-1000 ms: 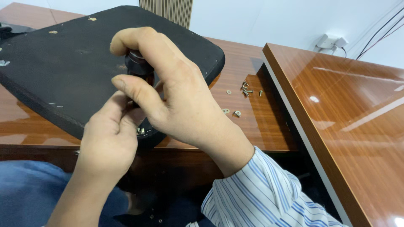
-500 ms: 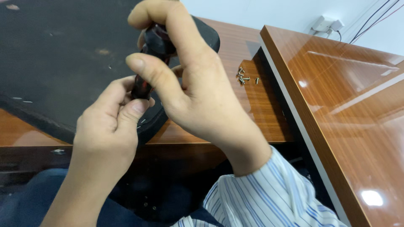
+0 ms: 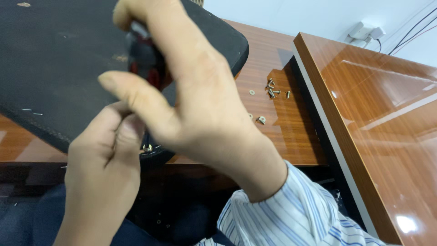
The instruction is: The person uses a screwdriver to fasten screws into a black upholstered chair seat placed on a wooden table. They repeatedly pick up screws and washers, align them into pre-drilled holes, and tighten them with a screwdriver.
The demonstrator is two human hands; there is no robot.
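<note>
Glossy wooden desk [image 3: 291,136], loose screws [image 3: 273,89], white wall; right hand [image 3: 195,105] grip closed round black-red tool [image 3: 145,64].

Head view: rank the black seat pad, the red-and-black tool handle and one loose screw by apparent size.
1. black seat pad
2. red-and-black tool handle, partly hidden by the right hand and close to the camera, so unsure
3. loose screw

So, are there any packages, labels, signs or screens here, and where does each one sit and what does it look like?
None show: no package, label, sign or screen.
Nearest thing: a white wall adapter, top right, boxy, with dark cables.
Right hand grips a black-and-red tool over the black pad.
Left hand pinches below it.
Small silver screws lie loose on the brown desk.
</note>
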